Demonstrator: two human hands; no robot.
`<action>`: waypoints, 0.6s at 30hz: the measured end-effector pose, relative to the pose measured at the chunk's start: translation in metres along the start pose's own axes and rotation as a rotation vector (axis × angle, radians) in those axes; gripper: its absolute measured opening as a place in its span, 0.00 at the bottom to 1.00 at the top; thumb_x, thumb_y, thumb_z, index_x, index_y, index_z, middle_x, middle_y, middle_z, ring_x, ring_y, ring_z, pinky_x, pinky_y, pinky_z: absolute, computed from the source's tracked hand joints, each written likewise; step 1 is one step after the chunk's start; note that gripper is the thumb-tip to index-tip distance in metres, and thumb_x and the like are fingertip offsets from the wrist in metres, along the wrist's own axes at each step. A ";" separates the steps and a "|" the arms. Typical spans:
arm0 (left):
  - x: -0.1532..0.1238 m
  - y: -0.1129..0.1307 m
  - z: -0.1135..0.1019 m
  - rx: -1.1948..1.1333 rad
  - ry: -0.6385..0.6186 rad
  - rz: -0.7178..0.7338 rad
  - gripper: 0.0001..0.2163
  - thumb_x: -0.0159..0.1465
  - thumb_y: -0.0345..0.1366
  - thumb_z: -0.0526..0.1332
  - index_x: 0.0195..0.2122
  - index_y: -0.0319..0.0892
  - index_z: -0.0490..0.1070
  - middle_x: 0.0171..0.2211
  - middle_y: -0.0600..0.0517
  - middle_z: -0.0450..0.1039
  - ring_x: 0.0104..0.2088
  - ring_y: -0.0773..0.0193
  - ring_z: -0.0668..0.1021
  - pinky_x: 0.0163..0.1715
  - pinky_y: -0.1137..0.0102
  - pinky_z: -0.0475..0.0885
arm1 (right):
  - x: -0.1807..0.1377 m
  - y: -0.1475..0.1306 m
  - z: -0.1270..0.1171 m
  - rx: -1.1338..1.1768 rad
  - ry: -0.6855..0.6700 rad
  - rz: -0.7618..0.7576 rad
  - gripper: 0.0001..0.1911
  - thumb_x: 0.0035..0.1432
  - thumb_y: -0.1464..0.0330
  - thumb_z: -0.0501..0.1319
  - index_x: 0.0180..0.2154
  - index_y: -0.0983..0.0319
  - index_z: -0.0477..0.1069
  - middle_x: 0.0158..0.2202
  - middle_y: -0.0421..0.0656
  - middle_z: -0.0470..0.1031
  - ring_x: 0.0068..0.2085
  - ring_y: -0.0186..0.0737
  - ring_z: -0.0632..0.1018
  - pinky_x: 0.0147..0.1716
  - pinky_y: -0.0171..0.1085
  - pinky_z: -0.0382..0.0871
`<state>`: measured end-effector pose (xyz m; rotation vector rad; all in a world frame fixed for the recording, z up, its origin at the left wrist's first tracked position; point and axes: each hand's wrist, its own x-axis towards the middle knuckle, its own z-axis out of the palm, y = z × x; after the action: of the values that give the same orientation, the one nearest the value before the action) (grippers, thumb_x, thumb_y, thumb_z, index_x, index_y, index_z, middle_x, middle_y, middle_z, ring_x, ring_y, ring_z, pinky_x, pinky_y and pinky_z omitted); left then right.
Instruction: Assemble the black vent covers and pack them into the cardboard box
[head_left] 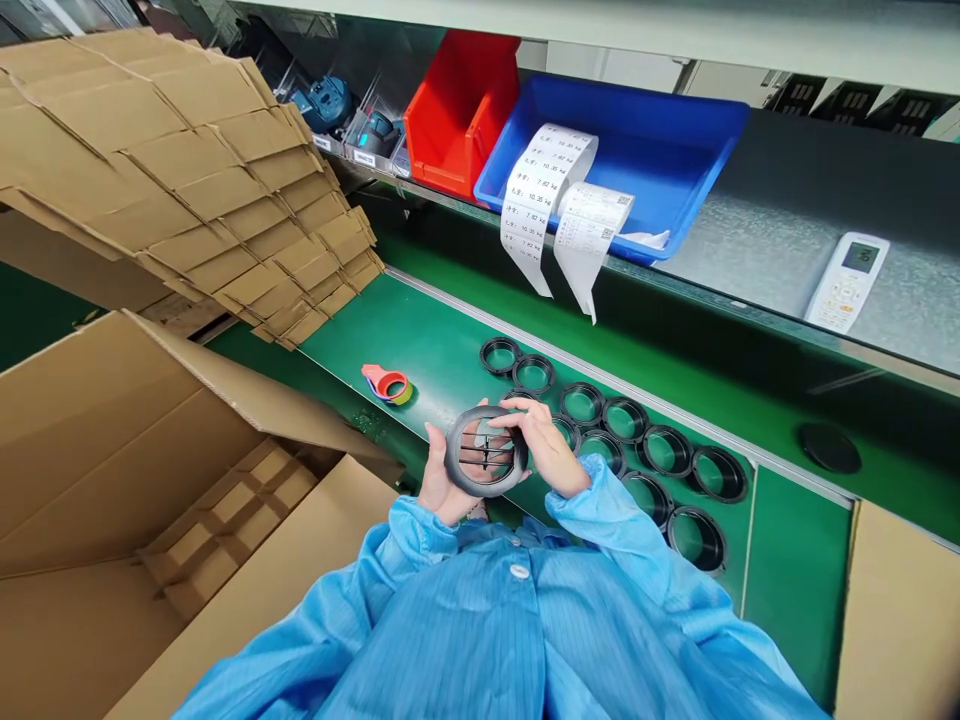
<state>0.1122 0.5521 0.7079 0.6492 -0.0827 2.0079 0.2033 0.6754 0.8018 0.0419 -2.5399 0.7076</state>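
Observation:
A round black air vent [487, 453] with thin slats across its opening is held in front of my chest, its face turned up. My left hand [441, 482] supports it from beneath and at the left, with the thumb along the rim and the palm visible through the slats. On the right side, the fingers of my right hand [549, 447] bend over the rim and touch the vent. Several black rings [670, 468] stand on the green work surface [791, 575] to the right and beyond my hands. Some rings are partly hidden behind my right hand.
An open carton [247, 400] with cardboard dividers [229, 505] is at the left, below stacked cardboard [172, 150]. Small coloured rings [388, 384] lie beyond my left hand. The shelf bears a red bin [442, 125], blue tray [675, 130], label strips [536, 190] and remote control [847, 283].

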 end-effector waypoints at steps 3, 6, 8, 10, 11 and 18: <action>0.000 0.006 -0.005 -0.026 0.021 -0.017 0.41 0.62 0.67 0.49 0.72 0.54 0.46 0.62 0.38 0.66 0.60 0.39 0.70 0.59 0.35 0.58 | 0.002 0.000 0.003 0.014 0.028 0.021 0.37 0.70 0.48 0.36 0.48 0.54 0.79 0.57 0.45 0.69 0.60 0.44 0.66 0.64 0.49 0.57; 0.002 0.012 -0.009 -0.038 0.038 -0.024 0.40 0.62 0.66 0.51 0.72 0.53 0.46 0.62 0.37 0.66 0.60 0.40 0.71 0.59 0.35 0.57 | 0.002 0.004 0.007 -0.023 0.041 -0.001 0.37 0.70 0.47 0.34 0.51 0.53 0.78 0.58 0.45 0.68 0.61 0.45 0.64 0.64 0.50 0.56; 0.005 0.016 -0.011 -0.047 0.056 -0.035 0.41 0.62 0.66 0.53 0.71 0.53 0.47 0.61 0.37 0.68 0.58 0.40 0.73 0.59 0.35 0.58 | 0.001 0.008 0.012 -0.070 0.056 -0.027 0.37 0.71 0.49 0.33 0.55 0.53 0.75 0.60 0.45 0.66 0.63 0.46 0.63 0.65 0.52 0.55; 0.009 0.020 -0.012 -0.058 0.108 -0.030 0.40 0.62 0.65 0.53 0.71 0.50 0.50 0.57 0.37 0.72 0.56 0.41 0.75 0.58 0.38 0.62 | -0.001 0.013 0.019 -0.153 0.077 -0.063 0.34 0.72 0.52 0.33 0.60 0.52 0.71 0.65 0.45 0.61 0.65 0.47 0.60 0.66 0.54 0.55; 0.012 0.023 -0.014 -0.070 0.153 -0.013 0.39 0.63 0.64 0.53 0.70 0.47 0.52 0.55 0.37 0.73 0.55 0.42 0.76 0.58 0.41 0.64 | -0.003 0.016 0.024 -0.215 0.075 -0.094 0.32 0.72 0.53 0.35 0.62 0.52 0.68 0.67 0.46 0.58 0.66 0.50 0.57 0.66 0.55 0.54; 0.033 0.027 -0.038 -0.100 0.515 -0.123 0.32 0.69 0.54 0.54 0.66 0.36 0.60 0.52 0.39 0.76 0.55 0.49 0.77 0.59 0.57 0.68 | 0.004 0.050 0.056 -0.511 -0.253 -0.169 0.47 0.57 0.45 0.62 0.70 0.61 0.52 0.71 0.57 0.50 0.70 0.61 0.50 0.68 0.64 0.44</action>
<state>0.0619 0.5767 0.6972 0.0593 0.1604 1.9769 0.1664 0.6910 0.7382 0.1774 -2.8389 -0.0262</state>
